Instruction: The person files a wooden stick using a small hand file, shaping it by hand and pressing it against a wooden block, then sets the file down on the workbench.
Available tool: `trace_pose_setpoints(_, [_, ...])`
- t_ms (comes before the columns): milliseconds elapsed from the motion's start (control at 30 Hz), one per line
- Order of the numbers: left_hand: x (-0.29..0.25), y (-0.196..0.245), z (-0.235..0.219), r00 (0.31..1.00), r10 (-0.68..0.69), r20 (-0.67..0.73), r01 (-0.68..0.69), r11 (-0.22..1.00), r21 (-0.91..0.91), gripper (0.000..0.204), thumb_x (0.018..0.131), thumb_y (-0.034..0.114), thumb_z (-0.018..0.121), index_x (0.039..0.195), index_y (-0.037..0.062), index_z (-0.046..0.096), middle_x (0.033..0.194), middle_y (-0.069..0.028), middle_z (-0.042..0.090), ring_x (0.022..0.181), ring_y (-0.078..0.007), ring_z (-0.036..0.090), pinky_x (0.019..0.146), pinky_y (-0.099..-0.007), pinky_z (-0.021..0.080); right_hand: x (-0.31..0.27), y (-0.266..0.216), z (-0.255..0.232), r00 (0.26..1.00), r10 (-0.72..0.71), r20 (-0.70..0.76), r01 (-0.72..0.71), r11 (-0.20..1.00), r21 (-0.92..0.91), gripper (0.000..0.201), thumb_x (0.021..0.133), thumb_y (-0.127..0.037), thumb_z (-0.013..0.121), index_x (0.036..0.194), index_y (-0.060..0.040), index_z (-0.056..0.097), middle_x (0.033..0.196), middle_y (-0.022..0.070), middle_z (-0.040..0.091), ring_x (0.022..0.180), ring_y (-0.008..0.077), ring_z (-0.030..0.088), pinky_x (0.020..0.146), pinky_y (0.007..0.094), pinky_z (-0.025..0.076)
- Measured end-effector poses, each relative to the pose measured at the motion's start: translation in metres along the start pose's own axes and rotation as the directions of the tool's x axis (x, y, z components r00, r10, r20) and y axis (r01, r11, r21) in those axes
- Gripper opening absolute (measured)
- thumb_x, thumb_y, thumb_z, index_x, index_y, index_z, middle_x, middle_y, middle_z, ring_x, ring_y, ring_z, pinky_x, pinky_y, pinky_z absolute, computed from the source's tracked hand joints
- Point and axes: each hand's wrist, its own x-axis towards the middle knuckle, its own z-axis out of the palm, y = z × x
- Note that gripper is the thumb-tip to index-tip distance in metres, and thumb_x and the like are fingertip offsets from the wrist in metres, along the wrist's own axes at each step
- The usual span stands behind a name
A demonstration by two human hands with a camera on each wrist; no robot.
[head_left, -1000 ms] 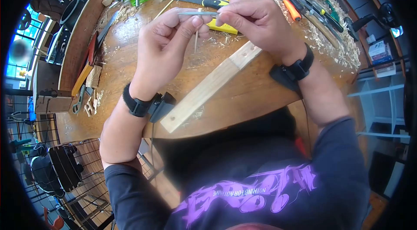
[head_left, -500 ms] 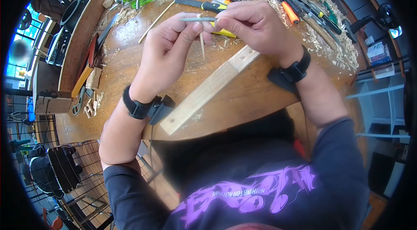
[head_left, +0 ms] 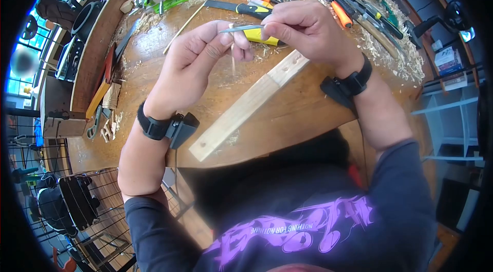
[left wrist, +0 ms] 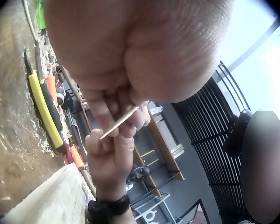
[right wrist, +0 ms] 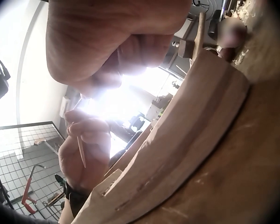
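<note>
Pale wood, a slim stick (left wrist: 119,122), juts from the left hand (head_left: 197,61), whose thumb and curled fingers pinch it above the table (head_left: 149,74); the right hand (head_left: 310,31) pinches one end of a thin grey strip (head_left: 244,28), which seems to cross the stick's upper end close by the left thumb; from where I stand it looks like a blade, though I can't be sure; if it is sharp, a slip off such narrow wood could nick that thumb, and too hard a push could snap the stick; below, a plank (head_left: 246,105) lies slantwise on the brown tabletop; curled shavings (head_left: 411,64) crowd the far right around an orange-handled tool (head_left: 341,14); window light (head_left: 19,84) glares at left
</note>
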Motion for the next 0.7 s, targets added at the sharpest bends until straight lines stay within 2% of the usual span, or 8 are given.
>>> trace_pose_setpoints(133, [-0.0015, -0.0027, -0.0006, 0.996, -0.051, 0.066, 0.053, 0.998, -0.031, 0.022, 0.118, 0.011, 0.048, 0.115, -0.0027, 0.065, 0.11, -0.0073, 0.069, 0.108, -0.0176, 0.067, 0.103, -0.0339, 0.052, 0.0008, -0.0054, 0.0076, 0.999, -0.037, -0.004, 0.037, 0.999, 0.007, 0.013, 0.103, -0.011, 0.077, 0.103, 0.001, 0.082, 0.086, 0.0078, 0.078, 0.074, 0.0125, 0.067, 0.066, 0.0302, 0.052])
trace_pose_setpoints(200, [-0.0019, -0.0041, -0.0011, 0.996, -0.07, 0.048, 0.074, 0.994, -0.074, 0.022, 0.118, 0.011, 0.048, 0.115, -0.0026, 0.065, 0.111, -0.0071, 0.069, 0.108, -0.0175, 0.066, 0.103, -0.0337, 0.052, -0.0023, -0.0005, 0.0047, 1.0, 0.027, -0.006, -0.026, 0.999, 0.041, 0.012, 0.103, -0.011, 0.077, 0.104, 0.0003, 0.083, 0.086, 0.0079, 0.078, 0.074, 0.0127, 0.068, 0.068, 0.0294, 0.053])
trace_pose_setpoints(267, [-0.0028, -0.0042, -0.0024, 0.996, -0.081, 0.023, 0.083, 0.99, -0.116, 0.023, 0.118, 0.011, 0.048, 0.115, -0.0025, 0.066, 0.111, -0.0069, 0.069, 0.108, -0.0174, 0.066, 0.103, -0.0335, 0.052, -0.003, 0.0005, 0.0008, 1.0, 0.004, -0.006, -0.004, 1.0, 0.001, 0.012, 0.102, -0.01, 0.077, 0.104, 0.0001, 0.083, 0.086, 0.0077, 0.078, 0.073, 0.0126, 0.068, 0.068, 0.0291, 0.054])
trace_pose_setpoints(333, [-0.003, -0.0043, -0.0021, 0.994, -0.107, 0.029, 0.109, 0.991, -0.08, 0.03, 0.12, 0.018, 0.043, 0.121, -0.0021, 0.065, 0.11, -0.0082, 0.067, 0.106, -0.019, 0.064, 0.102, -0.0359, 0.052, -0.002, 0.0002, 0.0001, 1.0, -0.016, -0.007, 0.016, 0.999, -0.04, 0.012, 0.102, -0.01, 0.078, 0.105, -0.0001, 0.083, 0.085, 0.0075, 0.078, 0.073, 0.0125, 0.067, 0.068, 0.0287, 0.054])
trace_pose_setpoints(467, [-0.0006, -0.0023, 0.0012, 0.999, -0.044, -0.002, 0.043, 0.989, -0.143, 0.03, 0.12, 0.016, 0.045, 0.129, -0.0042, 0.065, 0.114, -0.0083, 0.069, 0.106, -0.0185, 0.064, 0.104, -0.0363, 0.052, -0.0016, -0.0042, 0.0013, 0.999, -0.005, -0.05, 0.003, 0.999, -0.04, 0.011, 0.101, -0.01, 0.078, 0.104, -0.0002, 0.083, 0.084, 0.007, 0.077, 0.07, 0.0123, 0.065, 0.068, 0.0283, 0.053])
trace_pose_setpoints(533, [0.0007, -0.0054, -0.0031, 1.0, 0.0, 0.003, -0.001, 0.991, 0.13, 0.029, 0.118, 0.015, 0.05, 0.134, -0.0055, 0.064, 0.115, -0.0078, 0.072, 0.104, -0.0171, 0.066, 0.104, -0.0365, 0.054, -0.0021, -0.0043, -0.001, 0.999, -0.001, -0.041, -0.003, 0.997, -0.076, 0.011, 0.101, -0.01, 0.079, 0.104, -0.0003, 0.083, 0.084, 0.0072, 0.077, 0.069, 0.0123, 0.065, 0.068, 0.0283, 0.053])
trace_pose_setpoints(633, [0.0017, -0.003, -0.0055, 0.998, -0.051, -0.044, 0.061, 0.964, 0.259, 0.027, 0.115, 0.011, 0.058, 0.134, -0.0063, 0.065, 0.114, -0.0089, 0.077, 0.106, -0.0156, 0.071, 0.103, -0.0335, 0.056, -0.002, -0.0034, -0.0013, 0.999, -0.002, -0.035, -0.002, 0.993, -0.119, 0.012, 0.101, -0.011, 0.079, 0.103, -0.0005, 0.083, 0.083, 0.0083, 0.077, 0.068, 0.014, 0.065, 0.065, 0.0291, 0.053])
trace_pose_setpoints(700, [0.0032, -0.0009, 0.0033, 0.992, -0.056, -0.109, 0.075, 0.981, 0.179, 0.025, 0.114, 0.01, 0.06, 0.133, -0.0063, 0.066, 0.114, -0.0103, 0.078, 0.107, -0.0156, 0.073, 0.103, -0.0321, 0.057, -0.0011, -0.0046, -0.0008, 0.998, -0.009, -0.067, -0.002, 0.987, -0.16, 0.012, 0.101, -0.012, 0.08, 0.103, -0.0006, 0.083, 0.084, 0.0091, 0.077, 0.069, 0.0164, 0.067, 0.063, 0.0298, 0.052])
